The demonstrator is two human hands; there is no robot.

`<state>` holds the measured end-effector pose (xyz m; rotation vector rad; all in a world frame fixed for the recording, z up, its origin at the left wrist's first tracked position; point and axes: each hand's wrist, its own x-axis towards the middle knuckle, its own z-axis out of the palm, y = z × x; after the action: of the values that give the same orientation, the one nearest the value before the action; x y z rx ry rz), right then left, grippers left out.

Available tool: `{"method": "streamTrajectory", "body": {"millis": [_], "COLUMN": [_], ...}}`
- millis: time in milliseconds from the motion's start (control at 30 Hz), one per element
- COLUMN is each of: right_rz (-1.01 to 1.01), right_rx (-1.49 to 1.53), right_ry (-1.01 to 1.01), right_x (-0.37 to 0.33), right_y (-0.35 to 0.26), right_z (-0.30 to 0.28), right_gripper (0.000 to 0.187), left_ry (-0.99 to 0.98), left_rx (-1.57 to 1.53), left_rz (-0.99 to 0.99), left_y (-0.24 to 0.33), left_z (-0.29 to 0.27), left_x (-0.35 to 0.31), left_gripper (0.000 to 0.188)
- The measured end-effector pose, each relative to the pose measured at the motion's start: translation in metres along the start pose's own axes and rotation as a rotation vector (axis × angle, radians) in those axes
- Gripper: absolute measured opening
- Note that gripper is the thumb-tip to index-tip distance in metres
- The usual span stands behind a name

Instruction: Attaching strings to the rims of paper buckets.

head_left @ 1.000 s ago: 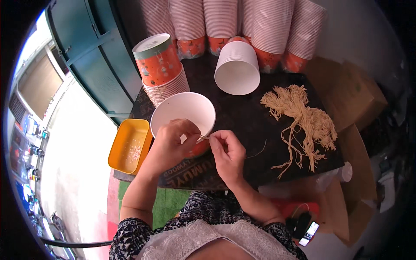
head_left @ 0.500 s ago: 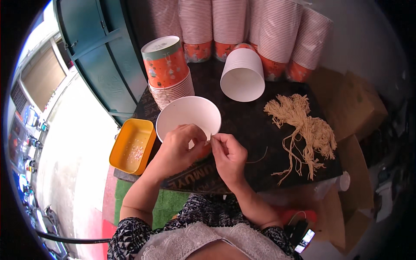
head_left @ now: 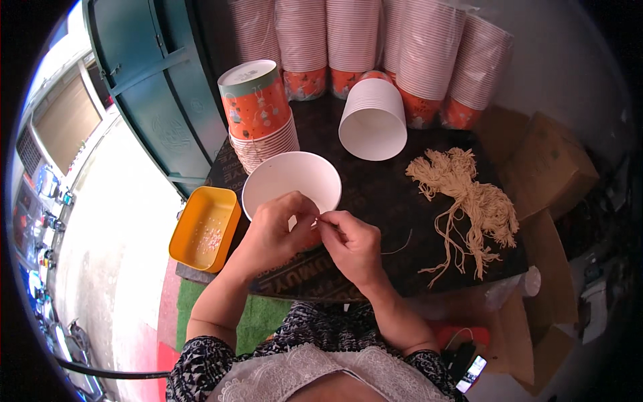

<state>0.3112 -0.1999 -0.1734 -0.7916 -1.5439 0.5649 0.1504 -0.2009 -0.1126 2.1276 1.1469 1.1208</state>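
Note:
A white paper cup (head_left: 291, 179) with an orange outside stands open-mouth up on the dark table (head_left: 375, 181). My left hand (head_left: 278, 228) grips its near rim. My right hand (head_left: 351, 241) pinches a thin beige string (head_left: 396, 246) at that rim, fingertips touching the left hand's; the string's loose end trails right over the table. A bundle of the same beige strings (head_left: 472, 201) lies to the right.
A stack of upside-down orange cups (head_left: 258, 110) stands at left, a stack lying on its side (head_left: 372, 120) behind, several tall stacks (head_left: 375, 40) at the back. A yellow tray (head_left: 204, 228) sits at the table's left edge. Cardboard boxes (head_left: 549, 167) lie at right.
My hands stay together at the cup's near rim, fingers shifting slightly on the string. The view has shifted a little; cup and string bundle lie as before.

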Motion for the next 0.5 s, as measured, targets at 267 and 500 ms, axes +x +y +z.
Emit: {"method": "streamTrajectory", "body": {"millis": [267,500], "right_rz": [0.306,0.641], "right_rx": [0.380,0.793], "right_ry": [-0.055,-0.076], "right_x": [-0.003,-0.004], "right_y": [0.004,-0.003], "right_z": [-0.003,-0.003], "right_gripper": [0.007,0.011], "left_ry": [0.018,0.068], "left_rx": [0.008,-0.045], "left_rz": [-0.001,-0.023], "left_y": [-0.005,-0.008], "left_z": [0.004,0.003], "left_x": [0.002,0.000], "left_gripper": [0.003,0.012]}}
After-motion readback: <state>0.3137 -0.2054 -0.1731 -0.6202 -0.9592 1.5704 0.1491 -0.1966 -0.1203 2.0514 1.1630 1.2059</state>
